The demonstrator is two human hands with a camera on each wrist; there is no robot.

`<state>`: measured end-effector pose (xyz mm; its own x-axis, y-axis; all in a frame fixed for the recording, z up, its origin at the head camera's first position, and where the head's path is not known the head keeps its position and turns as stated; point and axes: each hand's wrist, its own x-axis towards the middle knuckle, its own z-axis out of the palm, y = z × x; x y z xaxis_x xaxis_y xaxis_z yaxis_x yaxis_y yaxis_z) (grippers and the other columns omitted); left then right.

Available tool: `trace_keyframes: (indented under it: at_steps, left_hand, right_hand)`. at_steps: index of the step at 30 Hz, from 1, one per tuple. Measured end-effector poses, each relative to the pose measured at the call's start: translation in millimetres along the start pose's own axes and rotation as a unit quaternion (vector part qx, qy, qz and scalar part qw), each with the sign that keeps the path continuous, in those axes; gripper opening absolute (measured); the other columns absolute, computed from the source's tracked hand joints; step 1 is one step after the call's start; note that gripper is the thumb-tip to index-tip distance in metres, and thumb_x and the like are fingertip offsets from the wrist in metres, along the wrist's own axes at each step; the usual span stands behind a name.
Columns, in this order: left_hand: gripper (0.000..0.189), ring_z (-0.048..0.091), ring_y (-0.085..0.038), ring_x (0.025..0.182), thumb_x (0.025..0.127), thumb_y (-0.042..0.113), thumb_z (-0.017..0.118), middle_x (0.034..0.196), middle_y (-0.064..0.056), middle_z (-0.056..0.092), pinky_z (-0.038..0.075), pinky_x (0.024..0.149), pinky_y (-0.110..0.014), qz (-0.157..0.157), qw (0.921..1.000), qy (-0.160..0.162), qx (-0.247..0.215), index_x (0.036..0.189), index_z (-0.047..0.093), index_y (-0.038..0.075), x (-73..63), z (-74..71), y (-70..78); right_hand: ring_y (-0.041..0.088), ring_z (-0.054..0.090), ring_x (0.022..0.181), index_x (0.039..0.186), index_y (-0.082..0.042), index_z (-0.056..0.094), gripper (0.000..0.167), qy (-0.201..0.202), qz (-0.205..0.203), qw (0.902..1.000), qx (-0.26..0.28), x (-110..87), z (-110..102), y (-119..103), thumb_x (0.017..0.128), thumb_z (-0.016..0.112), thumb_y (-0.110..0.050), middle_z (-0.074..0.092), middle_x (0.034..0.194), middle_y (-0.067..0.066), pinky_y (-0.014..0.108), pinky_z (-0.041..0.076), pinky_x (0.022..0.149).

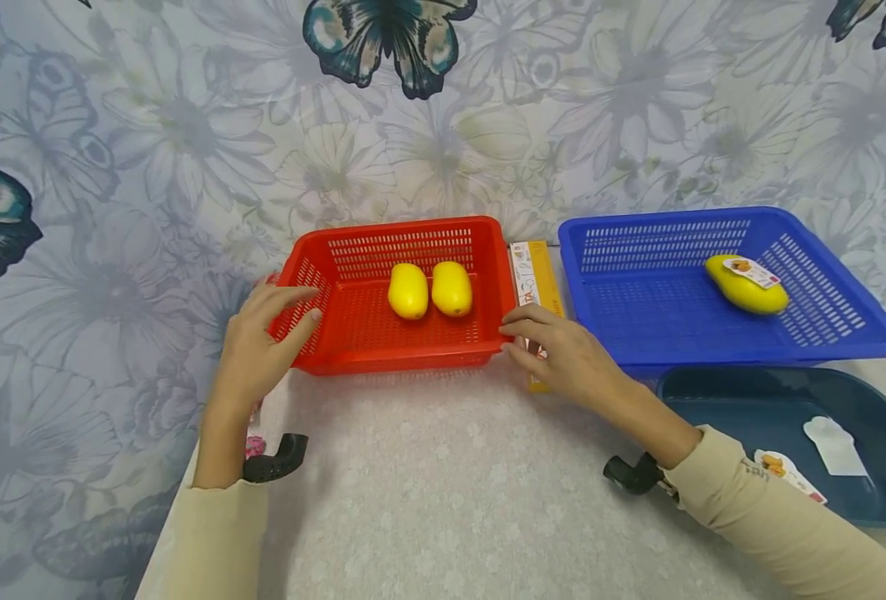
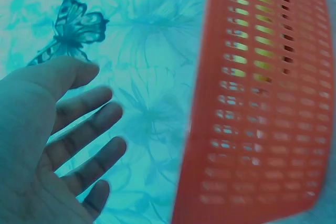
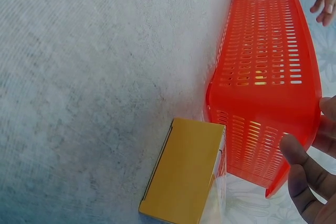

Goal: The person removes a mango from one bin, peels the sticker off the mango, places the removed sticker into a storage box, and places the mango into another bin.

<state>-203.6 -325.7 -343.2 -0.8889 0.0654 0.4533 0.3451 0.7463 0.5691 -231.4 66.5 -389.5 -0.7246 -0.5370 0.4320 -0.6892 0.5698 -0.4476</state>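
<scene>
Head view, our left hand [image 1: 257, 337], fingers loosely spread, beside red perforated plastic basket [image 1: 393, 358], our right hand [image 1: 563, 348] at front-right corner, can't tell if gripping.

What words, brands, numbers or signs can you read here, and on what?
"TA", perhaps: yellow-and-white box; its other print is too small or hidden.
Tag on the yellow fruit in the blue basket: too small to read.
Printed tag in the dark teal tray: too small to read.
White tag in that tray: no print visible.
</scene>
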Motion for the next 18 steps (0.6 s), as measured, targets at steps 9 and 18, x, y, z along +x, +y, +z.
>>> trace_keyframes:
  at_steps: [9, 18]
  left_hand:
    - [0.032, 0.050, -0.035, 0.117, 0.091, 0.011, 0.071, 0.123, -0.012, 0.062, 0.037, 0.094, -0.057, -0.018, 0.9947, 0.101, 0.005, 0.122, 0.071, 0.009, -33.2, 0.6, -19.3]
    - [0.037, 0.051, -0.023, 0.111, 0.088, 0.011, 0.071, 0.122, -0.010, 0.063, 0.034, 0.094, -0.045, -0.051, 0.9833, 0.174, 0.018, 0.125, 0.070, 0.010, -52.8, -1.8, -36.6]
  right_hand:
    - [0.020, 0.063, 0.087, 0.116, -0.010, 0.072, 0.025, -0.002, -0.009, 1.0000, 0.000, 3.4, 0.6, -2.2, 0.092, 0.074, -0.016, 0.064, 0.120, 0.002, 0.029, 0.054, 0.073]
    - [0.020, 0.063, 0.086, 0.117, -0.009, 0.072, 0.026, -0.004, 0.001, 1.0000, -0.001, 0.7, -0.8, -2.7, 0.092, 0.073, -0.016, 0.065, 0.121, 0.002, 0.029, 0.053, 0.071]
